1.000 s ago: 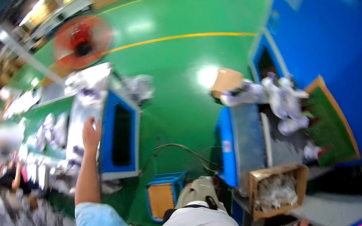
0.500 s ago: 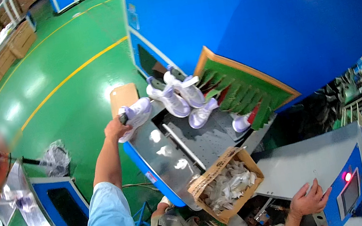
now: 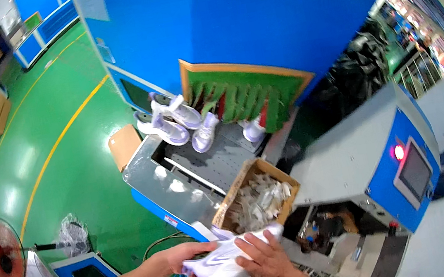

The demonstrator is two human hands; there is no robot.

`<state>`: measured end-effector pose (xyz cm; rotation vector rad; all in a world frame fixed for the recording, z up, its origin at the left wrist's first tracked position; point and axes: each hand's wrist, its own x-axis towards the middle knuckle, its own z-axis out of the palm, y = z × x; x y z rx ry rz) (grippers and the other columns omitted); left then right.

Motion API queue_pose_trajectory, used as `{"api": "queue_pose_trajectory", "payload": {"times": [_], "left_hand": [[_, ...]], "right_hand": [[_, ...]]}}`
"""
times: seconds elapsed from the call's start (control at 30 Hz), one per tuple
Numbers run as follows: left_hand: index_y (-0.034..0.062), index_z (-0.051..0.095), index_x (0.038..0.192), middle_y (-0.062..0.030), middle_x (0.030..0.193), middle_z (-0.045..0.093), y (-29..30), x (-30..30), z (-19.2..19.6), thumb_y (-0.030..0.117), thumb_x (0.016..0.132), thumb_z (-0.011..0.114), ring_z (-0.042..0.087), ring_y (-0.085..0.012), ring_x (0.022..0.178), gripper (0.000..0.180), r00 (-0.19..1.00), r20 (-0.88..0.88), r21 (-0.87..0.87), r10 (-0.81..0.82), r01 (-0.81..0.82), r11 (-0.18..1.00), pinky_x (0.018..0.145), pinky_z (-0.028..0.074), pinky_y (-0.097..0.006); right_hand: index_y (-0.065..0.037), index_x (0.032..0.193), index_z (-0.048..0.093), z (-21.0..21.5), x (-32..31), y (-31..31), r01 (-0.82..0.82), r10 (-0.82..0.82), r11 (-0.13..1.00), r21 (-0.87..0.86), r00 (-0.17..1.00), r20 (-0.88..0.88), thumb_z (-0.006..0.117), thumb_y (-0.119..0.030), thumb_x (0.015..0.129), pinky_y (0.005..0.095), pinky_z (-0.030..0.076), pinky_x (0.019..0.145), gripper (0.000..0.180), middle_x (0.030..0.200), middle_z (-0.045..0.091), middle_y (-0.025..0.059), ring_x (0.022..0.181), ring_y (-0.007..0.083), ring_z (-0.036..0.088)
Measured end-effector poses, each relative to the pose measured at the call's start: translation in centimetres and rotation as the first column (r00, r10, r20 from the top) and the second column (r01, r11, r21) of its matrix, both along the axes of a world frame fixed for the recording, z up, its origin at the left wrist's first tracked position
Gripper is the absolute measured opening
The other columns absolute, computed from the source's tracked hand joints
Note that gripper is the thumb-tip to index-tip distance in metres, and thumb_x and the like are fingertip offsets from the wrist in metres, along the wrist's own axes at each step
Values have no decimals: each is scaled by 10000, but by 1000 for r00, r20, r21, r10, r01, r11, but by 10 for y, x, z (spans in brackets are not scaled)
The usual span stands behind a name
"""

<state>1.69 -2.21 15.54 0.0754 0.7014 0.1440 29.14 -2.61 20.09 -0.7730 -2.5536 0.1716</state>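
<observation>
Holding 1 white and lilac shoe (image 3: 220, 262) close to the body takes up both hands. The left hand (image 3: 188, 255) is closed around the shoe's left end, and the right hand (image 3: 264, 257) lies over the other end with its fingers spread along the upper side. The shoe is lifted just in front of the waist, near the open cardboard box (image 3: 233, 194) full of crumpled white scraps (image 3: 262, 199). Which end is the toe I can't say for sure, since the fingers cover much of it.

Past the box, 4 more shoes (image 3: 205, 132) stand near the green strip curtain (image 3: 245, 102) of the tall blue machine (image 3: 249, 21), beyond the bare metal part of the table (image 3: 174, 185). To the right is a screen (image 3: 415, 175) with a red light (image 3: 399, 152) (lit) beside it.

The step in hand looks like 2-handed handling of this 1 shoe, perhaps turning or checking it. The next move, I judge, calls for a steady left grip while the right fingers shift, with the shoe clear of the box's rim.
</observation>
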Motion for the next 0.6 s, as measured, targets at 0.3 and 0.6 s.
{"api": "queue_pose_trajectory", "payload": {"times": [0.3,0.6], "left_hand": [[-66,410,1393,-153,1234,592,-9,151,-32,486,990,501,599,-214,1079,690,975,-199,777,97,96,622,986,430,-319],[33,670,1106,-142,806,681,-62,275,-41,473,892,641,661,-229,748,490,848,-463,748,-257,529,400,700,504,-369]], "right_hand": [[-63,1534,227,-44,127,-93,-108,-852,298,-948,418,-315,825,-29,669,377,364,1087,1052,1482,409,122,1322,232,428],[-55,1497,347,-68,200,-166,25,-937,244,-969,-253,-243,682,-32,776,312,462,951,795,1327,565,102,1149,222,570]]}}
